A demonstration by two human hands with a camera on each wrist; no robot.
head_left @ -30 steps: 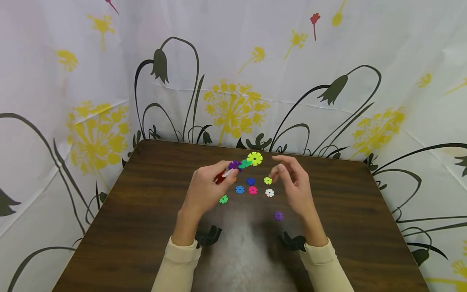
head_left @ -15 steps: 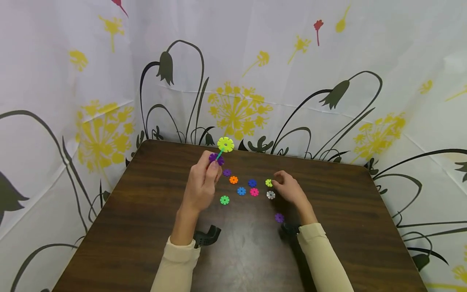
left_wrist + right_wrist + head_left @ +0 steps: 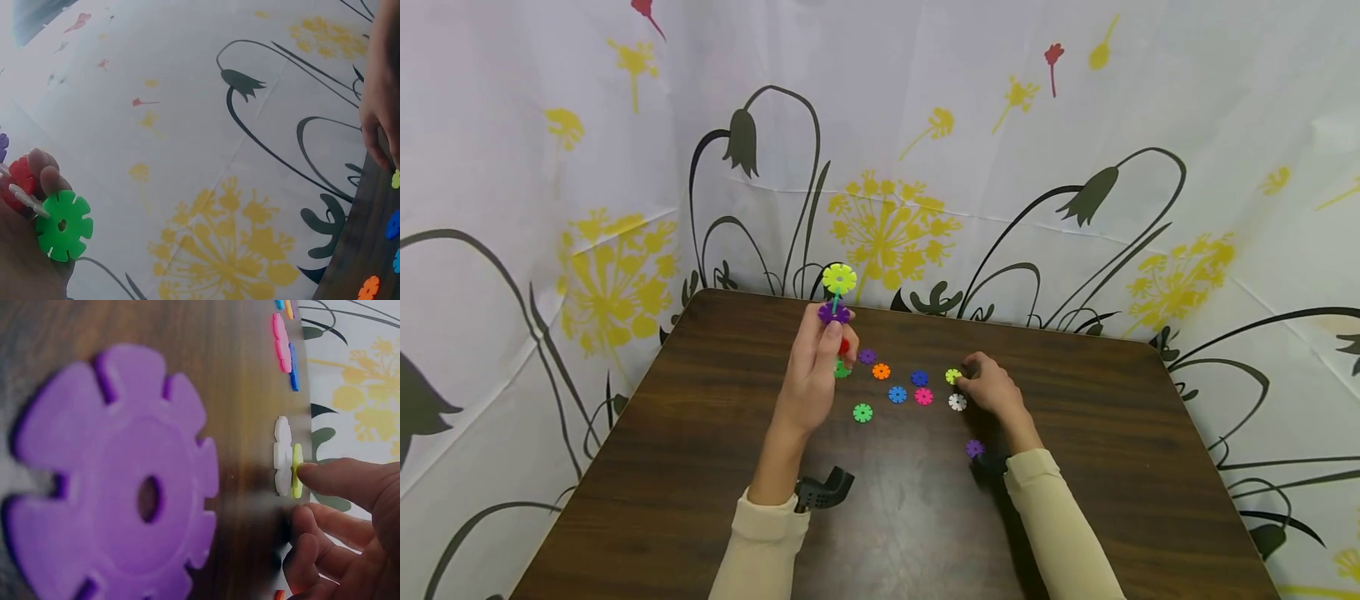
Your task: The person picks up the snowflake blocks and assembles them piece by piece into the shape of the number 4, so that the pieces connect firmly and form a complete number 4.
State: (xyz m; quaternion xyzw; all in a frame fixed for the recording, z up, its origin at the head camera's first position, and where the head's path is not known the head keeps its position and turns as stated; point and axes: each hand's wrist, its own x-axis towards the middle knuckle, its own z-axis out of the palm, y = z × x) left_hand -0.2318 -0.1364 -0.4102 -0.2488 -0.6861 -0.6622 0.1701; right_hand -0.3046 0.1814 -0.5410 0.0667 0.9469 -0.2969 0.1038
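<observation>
Left hand (image 3: pixel 811 367) up, clamped round joined discs (image 3: pixel 827 314) — light, stiff plastic, I'd guess, joints maybe loose. Right hand (image 3: pixel 996 388) well apart, fingertip on yellow disc (image 3: pixel 952 377) flat on worktop (image 3: pixel 895 500) — pinched or not, can't tell. Notched rim looks best hold.

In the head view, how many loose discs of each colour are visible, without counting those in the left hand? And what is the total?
Purple discs: 2
Orange disc: 1
Dark blue disc: 1
Light blue disc: 1
Pink disc: 1
Yellow disc: 1
White disc: 1
Green disc: 1
Total: 9
</observation>
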